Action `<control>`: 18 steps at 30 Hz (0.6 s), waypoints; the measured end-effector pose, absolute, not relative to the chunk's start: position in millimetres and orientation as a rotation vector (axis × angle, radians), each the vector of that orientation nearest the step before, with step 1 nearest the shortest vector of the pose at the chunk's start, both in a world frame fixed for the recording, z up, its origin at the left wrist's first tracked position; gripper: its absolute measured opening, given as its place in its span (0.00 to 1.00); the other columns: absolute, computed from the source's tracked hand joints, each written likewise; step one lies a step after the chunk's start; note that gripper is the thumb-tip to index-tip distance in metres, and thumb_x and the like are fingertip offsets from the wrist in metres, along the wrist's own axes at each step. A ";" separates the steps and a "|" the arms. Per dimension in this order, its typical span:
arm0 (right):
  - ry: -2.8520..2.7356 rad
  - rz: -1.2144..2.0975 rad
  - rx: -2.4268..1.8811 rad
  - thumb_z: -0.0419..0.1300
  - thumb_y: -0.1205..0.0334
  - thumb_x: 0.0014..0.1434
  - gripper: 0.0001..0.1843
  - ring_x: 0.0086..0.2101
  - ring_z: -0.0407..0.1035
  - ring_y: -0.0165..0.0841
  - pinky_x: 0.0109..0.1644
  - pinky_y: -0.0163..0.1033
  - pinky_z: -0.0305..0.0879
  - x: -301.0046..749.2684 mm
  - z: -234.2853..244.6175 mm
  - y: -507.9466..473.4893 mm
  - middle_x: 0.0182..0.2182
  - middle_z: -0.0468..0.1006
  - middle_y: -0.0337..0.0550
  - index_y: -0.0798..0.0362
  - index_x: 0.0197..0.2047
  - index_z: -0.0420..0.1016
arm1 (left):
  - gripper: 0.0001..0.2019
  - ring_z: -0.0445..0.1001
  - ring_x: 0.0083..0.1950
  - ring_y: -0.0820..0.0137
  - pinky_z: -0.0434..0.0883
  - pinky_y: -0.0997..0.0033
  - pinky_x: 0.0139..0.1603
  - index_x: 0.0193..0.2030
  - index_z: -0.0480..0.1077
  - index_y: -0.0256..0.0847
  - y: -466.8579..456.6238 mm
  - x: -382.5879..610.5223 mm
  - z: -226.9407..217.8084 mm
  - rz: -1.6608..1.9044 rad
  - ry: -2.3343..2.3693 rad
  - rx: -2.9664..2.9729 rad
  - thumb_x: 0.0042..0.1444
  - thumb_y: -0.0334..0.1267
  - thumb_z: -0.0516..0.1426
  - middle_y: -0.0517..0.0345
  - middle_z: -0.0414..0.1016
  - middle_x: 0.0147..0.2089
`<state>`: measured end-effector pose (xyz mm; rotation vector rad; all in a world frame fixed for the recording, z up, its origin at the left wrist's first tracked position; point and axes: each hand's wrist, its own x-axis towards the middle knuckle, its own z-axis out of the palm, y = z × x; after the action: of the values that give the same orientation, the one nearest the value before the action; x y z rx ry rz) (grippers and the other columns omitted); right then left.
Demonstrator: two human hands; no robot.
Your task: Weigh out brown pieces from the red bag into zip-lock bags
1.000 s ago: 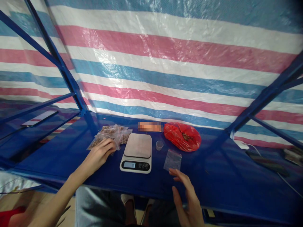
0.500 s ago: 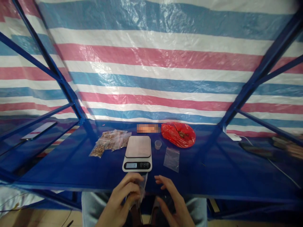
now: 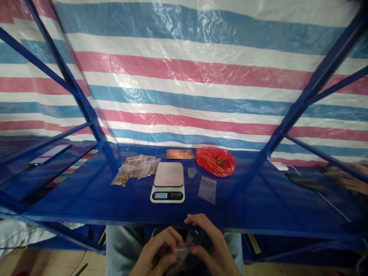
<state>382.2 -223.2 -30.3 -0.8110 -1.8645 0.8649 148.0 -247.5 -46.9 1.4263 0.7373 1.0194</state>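
Observation:
My left hand (image 3: 159,251) is closed on a small clear zip bag (image 3: 183,250), held over my lap just below the table's front edge. What lies in the bag's lower part is mostly hidden by the fingers. My right hand (image 3: 211,243) is beside it, index finger and thumb spread apart, the thumb close to the bag's right side; whether it touches, I cannot tell. Ahead on the table is a white kitchen scale (image 3: 168,182) with a bare plate, its display seeming to read 15. A flat clear zip bag (image 3: 207,189) lies to its right.
Several filled zip bags (image 3: 136,168) lie left of the scale. A small clear cup (image 3: 191,173) and a red plastic bag (image 3: 201,161) with brown bits are to the right. Blue frame posts (image 3: 92,115) flank the table. Another person's hand (image 3: 356,178) shows at far right.
My left hand has brought the zip bag down and toward me, from the table's front edge to over my lap. My right hand has come closer to the bag. The view has shifted slightly.

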 end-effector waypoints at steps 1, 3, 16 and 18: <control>-1.871 0.890 -0.770 0.61 0.41 0.67 0.23 0.46 0.78 0.39 0.50 0.40 0.75 377.7 -27.0 -221.4 0.47 0.82 0.48 0.42 0.59 0.79 | 0.17 0.72 0.42 0.63 0.66 0.66 0.43 0.38 0.72 0.44 -245.4 150.0 -47.5 0.997 0.731 1.413 0.64 0.56 0.59 0.50 0.72 0.42; -1.865 0.932 -0.737 0.60 0.42 0.68 0.18 0.38 0.77 0.36 0.42 0.37 0.72 369.8 -22.9 -217.6 0.37 0.80 0.45 0.46 0.44 0.83 | 0.17 0.70 0.43 0.63 0.65 0.65 0.46 0.39 0.72 0.44 -241.9 153.8 -46.1 0.942 0.733 1.362 0.63 0.57 0.61 0.51 0.71 0.41; -1.279 1.419 -0.699 0.70 0.50 0.60 0.15 0.27 0.69 0.31 0.31 0.35 0.63 371.0 -56.3 -185.2 0.28 0.77 0.41 0.52 0.35 0.77 | 0.37 0.77 0.43 0.60 0.70 0.63 0.44 0.51 0.76 0.41 -215.6 157.2 -17.7 0.932 0.531 0.969 0.50 0.73 0.61 0.46 0.76 0.45; -1.192 1.462 -0.678 0.71 0.50 0.59 0.15 0.26 0.70 0.30 0.31 0.34 0.63 367.2 -55.0 -181.2 0.26 0.77 0.40 0.52 0.34 0.75 | 0.34 0.78 0.43 0.60 0.70 0.64 0.45 0.53 0.76 0.43 -213.4 155.3 -18.7 0.913 0.623 0.971 0.47 0.64 0.70 0.48 0.78 0.44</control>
<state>367.2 -181.2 -55.0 -0.6777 -1.1916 1.4617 155.3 -213.4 -18.7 0.9711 0.6226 0.9132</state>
